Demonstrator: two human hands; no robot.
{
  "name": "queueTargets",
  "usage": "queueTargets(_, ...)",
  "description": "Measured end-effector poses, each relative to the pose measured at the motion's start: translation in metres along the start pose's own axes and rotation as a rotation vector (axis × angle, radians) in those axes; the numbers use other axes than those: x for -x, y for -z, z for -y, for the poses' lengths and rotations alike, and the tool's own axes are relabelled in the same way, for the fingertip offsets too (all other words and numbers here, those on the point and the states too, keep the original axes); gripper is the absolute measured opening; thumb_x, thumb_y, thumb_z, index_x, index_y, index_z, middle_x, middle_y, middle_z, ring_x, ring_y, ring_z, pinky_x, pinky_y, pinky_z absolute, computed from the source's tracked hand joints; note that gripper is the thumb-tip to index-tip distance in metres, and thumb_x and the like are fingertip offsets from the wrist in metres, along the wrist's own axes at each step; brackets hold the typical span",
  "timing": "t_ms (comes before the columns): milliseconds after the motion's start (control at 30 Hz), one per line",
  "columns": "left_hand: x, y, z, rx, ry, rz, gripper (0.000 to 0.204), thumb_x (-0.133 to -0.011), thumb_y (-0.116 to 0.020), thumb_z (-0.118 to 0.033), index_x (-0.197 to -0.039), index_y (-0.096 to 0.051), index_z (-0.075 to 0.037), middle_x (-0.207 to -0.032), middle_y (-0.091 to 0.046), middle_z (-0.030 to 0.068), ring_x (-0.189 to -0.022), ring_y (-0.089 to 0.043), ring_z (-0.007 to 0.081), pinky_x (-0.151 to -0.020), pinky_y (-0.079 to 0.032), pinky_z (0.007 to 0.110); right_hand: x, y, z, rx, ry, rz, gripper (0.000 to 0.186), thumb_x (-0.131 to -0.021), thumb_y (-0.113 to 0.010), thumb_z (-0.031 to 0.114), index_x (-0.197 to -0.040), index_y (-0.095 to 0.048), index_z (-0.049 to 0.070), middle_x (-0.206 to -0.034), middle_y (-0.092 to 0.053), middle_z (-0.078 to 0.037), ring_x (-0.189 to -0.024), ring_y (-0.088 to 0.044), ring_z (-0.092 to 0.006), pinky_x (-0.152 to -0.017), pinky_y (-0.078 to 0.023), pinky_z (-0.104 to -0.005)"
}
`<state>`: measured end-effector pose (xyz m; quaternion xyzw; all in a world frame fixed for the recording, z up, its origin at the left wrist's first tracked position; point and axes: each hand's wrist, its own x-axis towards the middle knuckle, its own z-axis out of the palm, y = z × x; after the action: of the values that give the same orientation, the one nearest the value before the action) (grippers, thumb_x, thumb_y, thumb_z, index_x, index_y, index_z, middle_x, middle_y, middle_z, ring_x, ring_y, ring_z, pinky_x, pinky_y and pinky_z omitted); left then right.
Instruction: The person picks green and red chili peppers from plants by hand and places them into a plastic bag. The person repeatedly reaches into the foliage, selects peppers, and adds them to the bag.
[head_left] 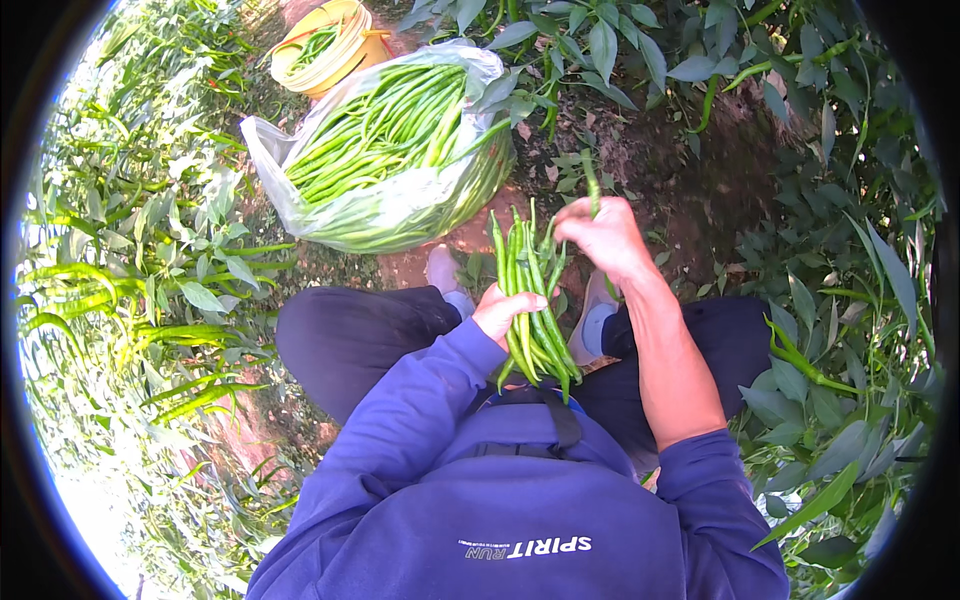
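A bunch of long green chili peppers [535,330] is gripped in my left hand [500,312], with the thumb laid across it. Just right of the bunch's upper ends, my right hand [605,235] has its fingers curled in. A single green chili pepper [591,180] sticks up from that hand, slightly blurred. Beyond my hands lies a clear plastic bag [268,160], its mouth open, packed with long green chili peppers [390,125].
A yellow bucket [345,70] with a few peppers stands behind the bag. Pepper plants [850,420] crowd both sides, with peppers hanging among the leaves. My bent knees [350,335] flank my hands, above brown soil [690,170].
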<state>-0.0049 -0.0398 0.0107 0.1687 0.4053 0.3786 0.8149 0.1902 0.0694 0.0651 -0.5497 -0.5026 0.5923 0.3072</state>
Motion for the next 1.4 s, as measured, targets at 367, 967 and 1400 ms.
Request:
queueTargets(367,0.015,0.003,-0.045,0.073,-0.205,-0.144,0.036,-0.086,-0.068,-0.009,-0.12,-0.06,-0.001,-0.106,-0.071,0.011,-0.082,-0.069,0.0224,-0.074,-0.061,0.039,-0.014,0.013,-0.027,-0.175,-0.142,-0.158,0.032,-0.101,-0.064,0.033,-0.114,-0.065,0.004,-0.085,-0.063,0.0,-0.059,-0.045,-0.0045,-0.049,-0.036,-0.0223)
queueTargets(967,0.068,-0.014,-0.113,0.353,-0.38,-0.415,0.043,-0.081,-0.073,-0.001,-0.122,-0.062,0.002,-0.104,-0.071,0.013,-0.094,-0.069,0.0228,-0.087,-0.056,0.037,-0.182,-0.161,0.237,-0.491,0.662,0.205,0.037,-0.102,-0.065,0.022,-0.125,-0.063,-0.008,-0.112,-0.069,-0.016,-0.094,-0.072,-0.0208,-0.086,-0.06,-0.0318)
queueTargets(1400,0.021,0.012,-0.156,0.501,-0.444,-0.298,0.039,-0.084,-0.071,0.001,-0.122,-0.063,0.0,-0.106,-0.071,0.0104,-0.095,-0.069,0.0195,-0.087,-0.056,0.035,-0.126,-0.133,0.142,-0.02,0.106,0.641,0.031,-0.097,-0.073,0.022,-0.114,-0.069,-0.003,-0.097,-0.07,-0.001,-0.081,-0.063,-0.0074,-0.071,-0.053,-0.025)
